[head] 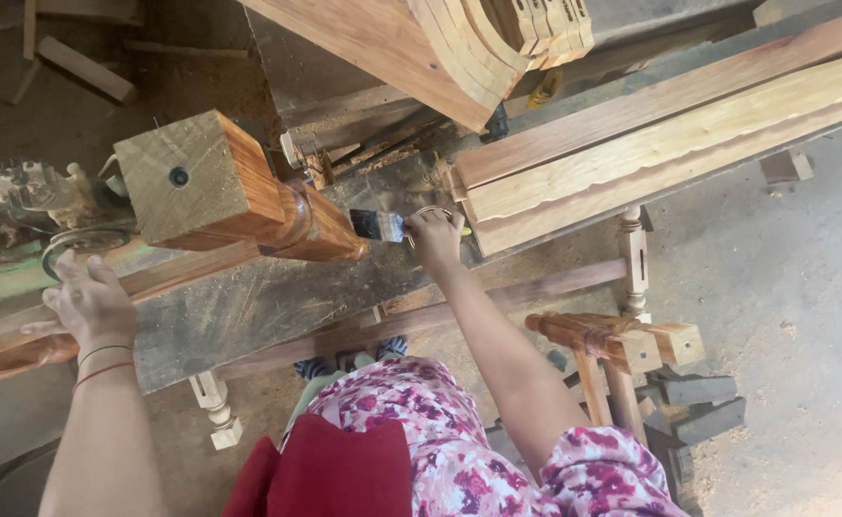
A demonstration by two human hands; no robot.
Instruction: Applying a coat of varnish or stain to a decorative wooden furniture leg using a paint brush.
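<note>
A turned wooden leg (239,187) with a square block end lies on a worn workbench (277,306); its surface looks glossy reddish-brown. My right hand (436,236) grips a paintbrush (378,226) whose dark bristles touch the round end of the leg. My left hand (91,302) rests flat on the bench edge at the left, beside a round metal part (81,239), fingers spread and holding nothing.
Long planks (670,134) lie across the bench at the right. Stacked curved wooden pieces (498,43) sit at the top. Turned legs (634,258) and a small wooden stool frame (622,349) stand on the dusty floor. A machine part (28,191) is at the left.
</note>
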